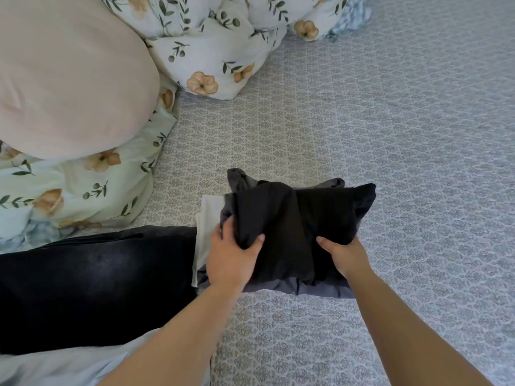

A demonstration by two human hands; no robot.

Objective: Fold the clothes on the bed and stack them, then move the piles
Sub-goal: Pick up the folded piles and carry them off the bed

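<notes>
Nearest, bottom left: a pale cloth (pixel 64 366) at the frame edge, w/ both bare forearms reaching fwd over the patterned bed sheet (pixel 418 135). Just beyond, at left, a dark clothed leg (pixel 92 285) lies across the bed, its far end touching the pile. Left hand (pixel 230 259) grips the near-left corner of the pile: thumb on top pressed into the black fabric, the other fingers curled round the left edge, fabric bunched btwn them. Right hand (pixel 344 253) holds the near-right side: thumb on top pointing left, remaining fingers tucked under/behind the cloth, so can't tell how they lie. The pile sits mid-bed, centre of frame: a black folded garment (pixel 295 218) on top, a grey-blue garment (pixel 301 289) showing along the near edge beneath it, and a white folded piece (pixel 206 218) sticking out at the left, next to the leg. A dark grey bit of cloth pokes up at the pile's far-left corner. Further off, left: a floral duvet (pixel 217 43) bunched up, w/ a plain pinkish pillow (pixel 67 76) resting on it at far left.
</notes>
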